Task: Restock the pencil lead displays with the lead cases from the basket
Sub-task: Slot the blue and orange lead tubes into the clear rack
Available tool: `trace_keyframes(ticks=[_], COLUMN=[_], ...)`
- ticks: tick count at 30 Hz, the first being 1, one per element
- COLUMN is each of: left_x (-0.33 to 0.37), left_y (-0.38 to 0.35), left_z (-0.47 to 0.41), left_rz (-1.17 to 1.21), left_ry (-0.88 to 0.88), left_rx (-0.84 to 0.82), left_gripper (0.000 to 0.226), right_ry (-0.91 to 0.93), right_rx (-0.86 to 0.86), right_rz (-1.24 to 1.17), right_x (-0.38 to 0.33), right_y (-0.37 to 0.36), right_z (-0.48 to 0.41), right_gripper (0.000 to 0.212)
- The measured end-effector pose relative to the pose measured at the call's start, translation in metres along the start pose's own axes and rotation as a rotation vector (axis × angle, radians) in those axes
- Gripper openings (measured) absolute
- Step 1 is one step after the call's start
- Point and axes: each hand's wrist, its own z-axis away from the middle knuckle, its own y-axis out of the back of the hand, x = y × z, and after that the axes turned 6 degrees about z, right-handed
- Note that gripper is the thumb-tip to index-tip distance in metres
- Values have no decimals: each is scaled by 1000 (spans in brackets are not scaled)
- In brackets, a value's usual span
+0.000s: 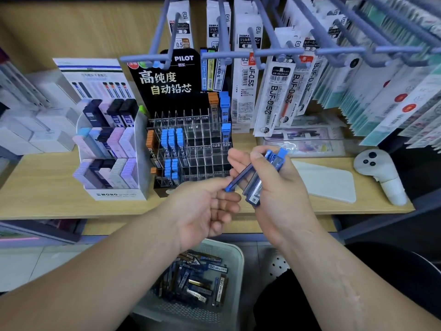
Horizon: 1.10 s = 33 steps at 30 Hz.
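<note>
My right hand (274,187) grips a small stack of blue lead cases (257,185) in front of the shelf. My left hand (205,206) pinches the lower end of one blue lead case (238,179) at the left of that stack. Behind the hands stands the black Pilot display (191,139) with clear tiered slots; some hold blue and orange cases, many on its right side stand bare. A white basket (236,259) below the shelf holds several blue and brown lead cases (195,280).
A white Mono display (112,149) with pastel and dark cases stands left of the Pilot rack. Refill packs (269,91) hang on blue hooks above. A white controller (379,173) and a white tray (329,185) lie on the wooden shelf at right.
</note>
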Motion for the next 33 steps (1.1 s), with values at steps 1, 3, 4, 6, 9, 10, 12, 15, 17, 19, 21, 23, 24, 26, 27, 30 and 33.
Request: trace_keyframes(ticks=[1,3,4,6,9,10,12,15,17,19,21,23,24,26,27,30,33], left_x=[1,6,9,17,28,32,40,53,60,66,71,77,81,90,96,108,103], left_y=[0,2,3,6,12,15,21,28,29,27,23,16,13,8,6,5,0], left_z=[-1,-2,-3,-6,-13,-15,-22,-33,-39,-42,-43,-43,-43,-41,-40,-38,-41], left_rz=[28,96,122,123,57,32,-60,-295,-495,-681,-869,-1014,-1056,-1117,-1148,-1259,-1329], left_ry=[-7,-61,-106,-220,-433,-505,-652,-825,-892,-972,-1063,-1132,-1148,-1117,-1079,-997,-1006], left_rx=[8,39,62,105,181,229,332,413,453,460,453,447,440,420,408,370,343], left_gripper=[33,26,24,23,18,15,7,9,12,15,11,12,13,13,13,13,14], right_ry=[-3,-15,-26,-56,-103,-116,-134,-150,-157,-158,-159,-160,-161,-168,-174,-183,-193], right_rx=[6,37,56,90,131,145,165,173,171,163,155,151,150,153,156,151,129], right_rz=[-14,-58,-85,-123,-128,-122,-112,-106,-98,-91,-86,-75,-70,-60,-54,-49,-64], right_x=[0,0,-1,-2,-4,-4,-4,-4,-4,-4,-3,-3,-3,-3,-3,-3,-5], right_y=[0,-1,-1,0,3,4,5,5,4,4,5,5,5,5,5,6,6], right_z=[0,0,-1,-1,-3,-3,-4,-4,-4,-5,-5,-5,-6,-6,-7,-7,-6], right_gripper=[6,8,9,11,13,13,14,14,13,13,13,13,13,13,12,12,10])
